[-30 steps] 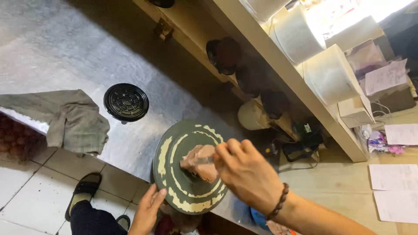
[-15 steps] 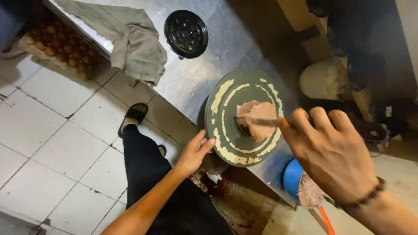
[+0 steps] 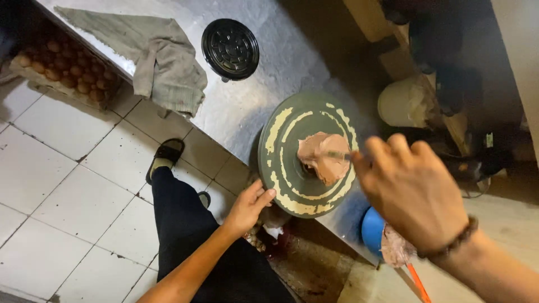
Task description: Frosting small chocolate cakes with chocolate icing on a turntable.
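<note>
spreading is the step in hand: your right hand pinches a spatula on pink cream, left hand fingers spread against the turntable rim, so next turn steadily.

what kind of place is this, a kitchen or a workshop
Most likely a working kitchen or small bakery. A round turntable smeared with cream stands on a steel counter, a tray of eggs sits below it, and the right hand spreads pinkish paste.

A lump of dough sits on the turntable at frame centre. A cloth and lid lie on the counter, upper left.
</note>
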